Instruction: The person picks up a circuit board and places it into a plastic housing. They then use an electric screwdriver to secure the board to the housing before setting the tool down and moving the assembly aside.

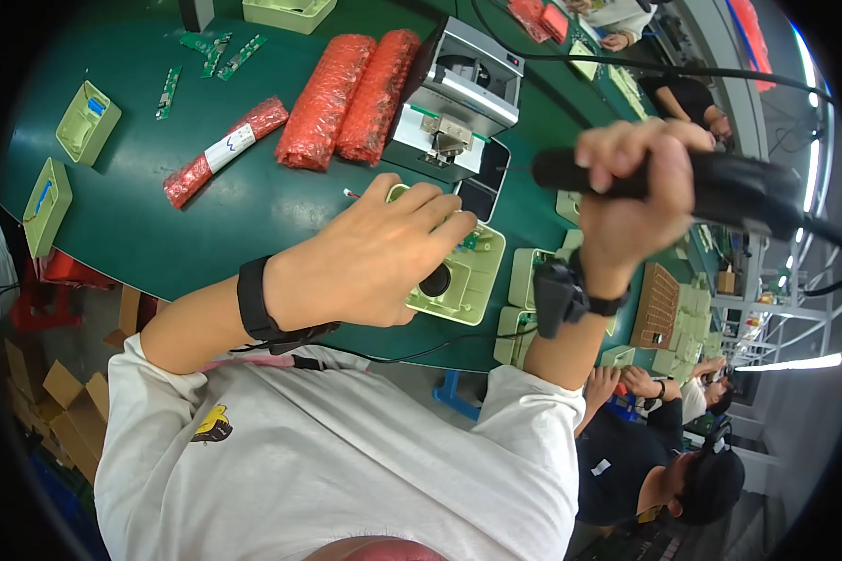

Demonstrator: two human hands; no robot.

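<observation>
My left hand (370, 248) is closed over the left side of a light green plastic housing (485, 290), its fingers bent across the top. Inside the housing a round black part (435, 280) and a bit of green circuit board (471, 241) show; the rest lies under my fingers. A short wire with a white connector (350, 194) sticks out beside my knuckles. My right hand (638, 192), raised to the right of the housing, is wrapped round a black corded electric screwdriver (739, 187), somewhat blurred. Its cable leaves at the right end.
Behind the housing stands a grey metal machine (454, 93). Red bubble-wrap rolls (327, 103) and a thinner labelled roll (226, 150) lie left of it. Circuit boards (239, 58) and green housings (89, 122) sit farther left. Co-workers (655, 458) are at the right.
</observation>
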